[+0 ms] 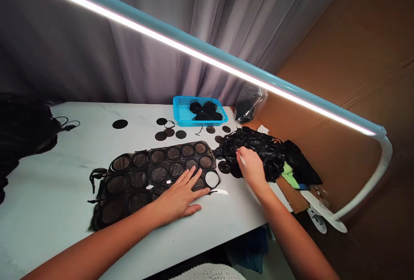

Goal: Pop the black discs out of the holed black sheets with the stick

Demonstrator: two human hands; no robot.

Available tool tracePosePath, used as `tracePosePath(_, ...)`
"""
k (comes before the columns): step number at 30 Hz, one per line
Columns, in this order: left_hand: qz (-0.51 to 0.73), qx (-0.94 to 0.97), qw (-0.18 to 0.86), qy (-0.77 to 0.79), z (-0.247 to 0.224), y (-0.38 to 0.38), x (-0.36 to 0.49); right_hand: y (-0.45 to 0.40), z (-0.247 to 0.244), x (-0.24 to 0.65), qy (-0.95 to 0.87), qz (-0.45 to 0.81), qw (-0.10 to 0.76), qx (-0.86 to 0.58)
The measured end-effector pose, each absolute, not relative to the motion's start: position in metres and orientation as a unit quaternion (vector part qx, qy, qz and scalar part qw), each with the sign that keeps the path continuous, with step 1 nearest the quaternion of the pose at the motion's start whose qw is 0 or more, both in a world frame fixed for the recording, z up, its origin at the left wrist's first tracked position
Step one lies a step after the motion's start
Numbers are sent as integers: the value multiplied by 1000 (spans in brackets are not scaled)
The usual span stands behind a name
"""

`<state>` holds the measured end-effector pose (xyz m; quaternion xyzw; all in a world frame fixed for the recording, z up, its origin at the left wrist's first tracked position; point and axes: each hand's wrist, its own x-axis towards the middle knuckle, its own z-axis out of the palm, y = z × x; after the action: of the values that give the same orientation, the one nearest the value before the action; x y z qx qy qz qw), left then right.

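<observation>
A black sheet (136, 172) with rows of round outlines lies flat on the white table. At its right end, one round opening shows white through it. My left hand (181, 194) rests flat on the sheet's near right part, fingers spread, hiding some of the circles. My right hand (251, 166) is at the left side of a heap of black ring-like scraps (263, 146), with its fingers closed. A small pale bit shows at those fingertips, but what they hold is too small to make out.
Several loose black discs (181, 134) lie behind the sheet. A blue basket (181, 118) holds black pieces at the back. Dark material (26, 138) is piled at far left. A clear bag (249, 103) stands behind the scraps. The lamp's clamp (323, 211) grips the right side.
</observation>
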<state>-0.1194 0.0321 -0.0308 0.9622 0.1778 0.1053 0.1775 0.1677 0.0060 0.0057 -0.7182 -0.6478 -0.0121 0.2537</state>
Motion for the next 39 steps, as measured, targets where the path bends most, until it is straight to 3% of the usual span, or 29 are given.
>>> tracePosePath(4,87,967,177,162,-22,36,-119,33,13,167,-650,199,342,-648)
tracePosePath(7,92,959,152,219,-23,43,-112,41,7,143,-677,346,333,-558)
tracePosePath(10,106,949,127,268,-31,49,-107,45,0,129,-690,391,317,-520)
tracePosePath(23,106,950,111,271,-39,48,-106,53,-5,133,-735,367,268,-504)
tracePosePath(28,110,950,109,271,-41,47,-106,38,-3,121,-832,197,192,-481)
tracePosePath(31,109,950,110,271,-41,46,-107,44,2,133,-821,51,138,-552)
tracePosePath(35,114,951,109,266,-37,45,-108,74,10,161,-680,-38,224,-697)
tracePosePath(39,118,949,110,269,-31,51,-107,95,4,154,-710,164,327,-602)
